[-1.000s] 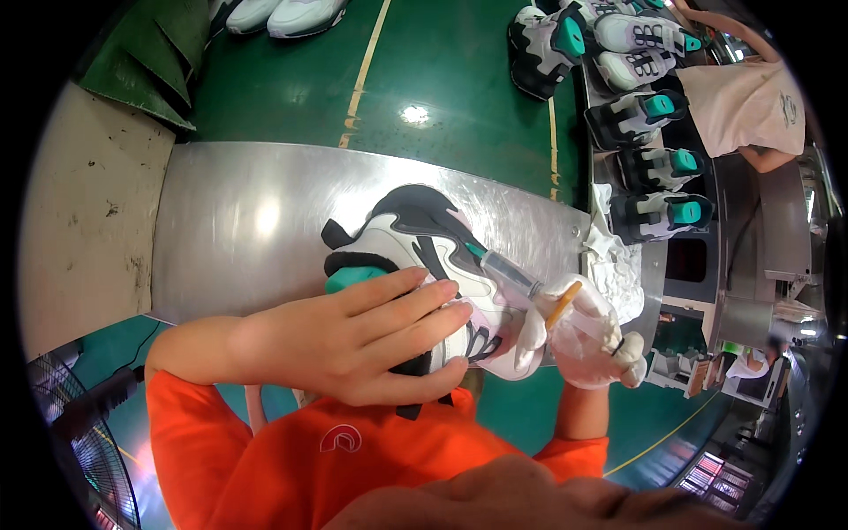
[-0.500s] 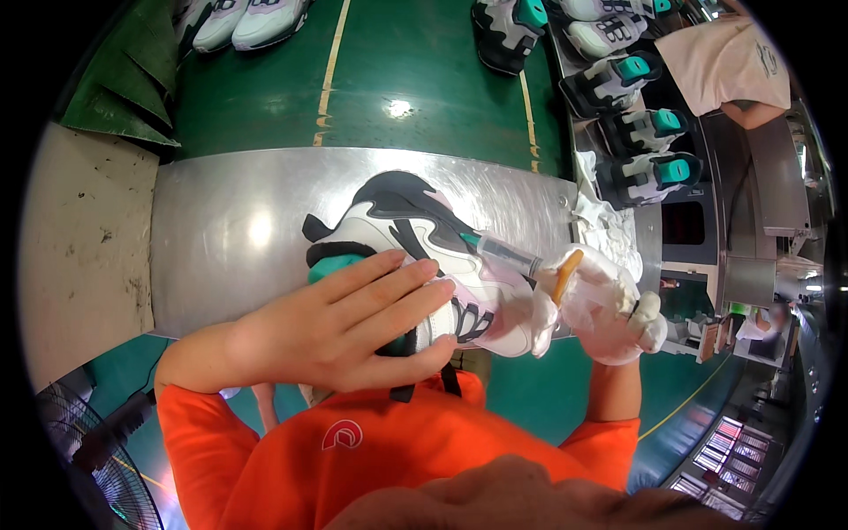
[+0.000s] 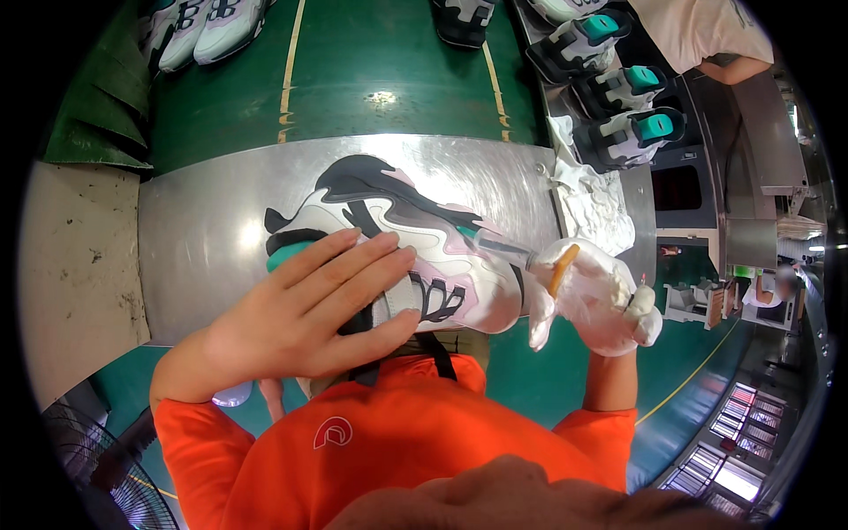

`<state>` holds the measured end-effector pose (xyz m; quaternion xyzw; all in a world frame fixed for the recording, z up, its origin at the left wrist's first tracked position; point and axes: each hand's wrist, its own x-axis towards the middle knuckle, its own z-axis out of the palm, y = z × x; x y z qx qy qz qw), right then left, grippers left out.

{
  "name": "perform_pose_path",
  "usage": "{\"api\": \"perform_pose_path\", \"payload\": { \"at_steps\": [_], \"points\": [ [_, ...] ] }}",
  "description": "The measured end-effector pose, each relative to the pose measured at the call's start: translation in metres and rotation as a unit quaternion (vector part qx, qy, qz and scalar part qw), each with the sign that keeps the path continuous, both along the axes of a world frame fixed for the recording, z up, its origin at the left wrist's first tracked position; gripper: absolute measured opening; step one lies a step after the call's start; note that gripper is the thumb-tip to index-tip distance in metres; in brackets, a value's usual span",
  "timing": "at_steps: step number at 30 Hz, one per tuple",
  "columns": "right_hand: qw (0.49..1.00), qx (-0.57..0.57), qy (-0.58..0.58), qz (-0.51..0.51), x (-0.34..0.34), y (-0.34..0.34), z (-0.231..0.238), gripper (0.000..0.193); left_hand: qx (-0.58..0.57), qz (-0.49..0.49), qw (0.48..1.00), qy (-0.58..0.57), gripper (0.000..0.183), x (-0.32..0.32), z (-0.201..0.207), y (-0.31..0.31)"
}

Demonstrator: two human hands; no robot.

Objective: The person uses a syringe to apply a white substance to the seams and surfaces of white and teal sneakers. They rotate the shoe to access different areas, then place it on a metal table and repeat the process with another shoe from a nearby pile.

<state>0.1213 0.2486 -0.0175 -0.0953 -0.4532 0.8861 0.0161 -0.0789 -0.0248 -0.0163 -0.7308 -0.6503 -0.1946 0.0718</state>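
A sneaker (image 3: 406, 247) in white, pink, grey and black lies on its side across the metal bench top (image 3: 199, 247), its toe pointing right. My bare left hand (image 3: 340, 305) rests flat over its tongue and collar, fingers stretched and thumb apart. In a white glove, my right hand (image 3: 601, 296) grips a clear syringe (image 3: 503, 247). The syringe's green tip (image 3: 465, 232) touches or nearly touches the seam where upper and sole meet. Something yellow-orange (image 3: 564, 269) covers one finger of that hand. Turquoise material (image 3: 287, 254) shows inside the shoe's collar.
Beyond the bench runs a green belt (image 3: 397, 71) carrying sneakers (image 3: 212, 26) at far left. More sneakers (image 3: 629, 139) and a crumpled white cloth (image 3: 592, 203) lie at right. A co-worker's sleeve (image 3: 698, 31) appears far right; a fan (image 3: 106, 477) stands lower left.
The view has shifted slightly. The sneaker and my left hand sit further left in the picture, and the syringe tip is now closer to the toe along the sole seam.
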Motion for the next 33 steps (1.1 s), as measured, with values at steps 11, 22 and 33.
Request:
{"api": "perform_pose_path", "payload": {
  "at_steps": [11, 22, 33],
  "points": [
    [0.999, -0.001, 0.010, -0.034, 0.048, 0.016, -0.029, 0.103, 0.002, 0.036, 0.999, -0.017, 0.020, 0.008, 0.010, 0.011],
    [0.997, -0.040, 0.061, -0.017, 0.059, 0.007, -0.035, 0.105, -0.006, 0.052, 0.998, 0.029, 0.019, 0.020, 0.015, 0.018],
    [0.961, -0.202, 0.187, -0.037, 0.081, -0.001, -0.084, 0.104, 0.016, 0.153, 0.987, 0.034, 0.025, 0.078, -0.002, 0.008]
  ]
}}
